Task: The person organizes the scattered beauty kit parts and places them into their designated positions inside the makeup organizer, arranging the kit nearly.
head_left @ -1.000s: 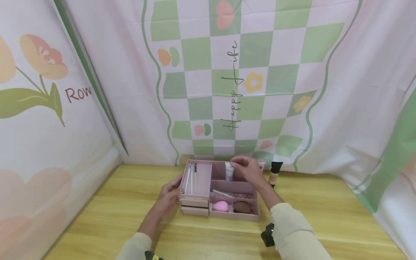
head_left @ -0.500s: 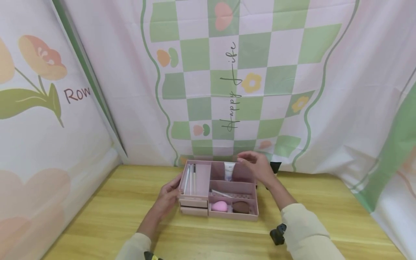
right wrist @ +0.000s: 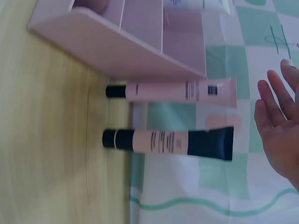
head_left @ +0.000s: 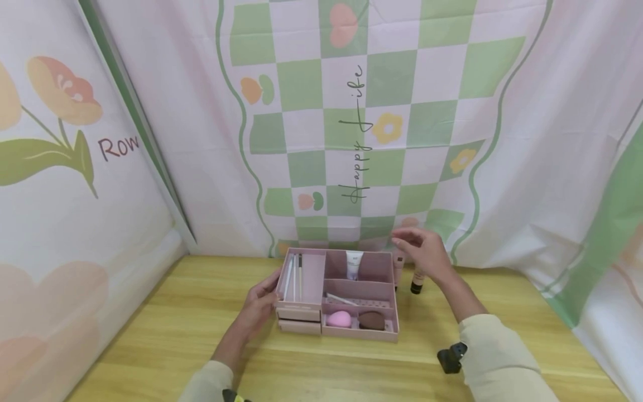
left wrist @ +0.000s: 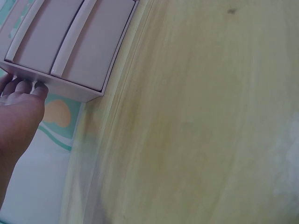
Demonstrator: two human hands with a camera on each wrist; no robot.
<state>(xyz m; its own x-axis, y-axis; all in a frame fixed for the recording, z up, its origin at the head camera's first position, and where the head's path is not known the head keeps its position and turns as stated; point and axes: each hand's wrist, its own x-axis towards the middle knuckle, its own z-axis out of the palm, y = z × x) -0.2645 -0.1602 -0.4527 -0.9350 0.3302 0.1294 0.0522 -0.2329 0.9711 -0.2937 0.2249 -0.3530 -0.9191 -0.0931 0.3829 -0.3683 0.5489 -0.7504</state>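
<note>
A pink makeup organizer (head_left: 359, 335) stands on the table. My left hand (head_left: 258, 307) rests against its left side; in the left wrist view, the fingers (left wrist: 37, 88) touch the side wall beside two drawers. My right hand (head_left: 426, 254) hovers behind the organizer's right corner, holding nothing, fingers loosely bent. Below it, a pink tube (right wrist: 182, 91) and a beige-and-black tube (right wrist: 161, 142) stand upright on their black caps to the right of the organizer. The hand partly hides the beige-and-black one in the head view. A white tube (head_left: 354, 265) stands in the back compartment.
Thin brushes or pencils (head_left: 295, 277) lie in the top left tray. A white stick (head_left: 341, 300) leans in the middle compartment. A pink sponge (head_left: 339, 319) and a brown sponge-like item (head_left: 372, 321) fill the front one. A patterned curtain (head_left: 387, 167) hangs close behind.
My right hand has moved right, from the white tube in the back compartment to above the two standing tubes. The white tube stays in place. My left hand has not moved.
</note>
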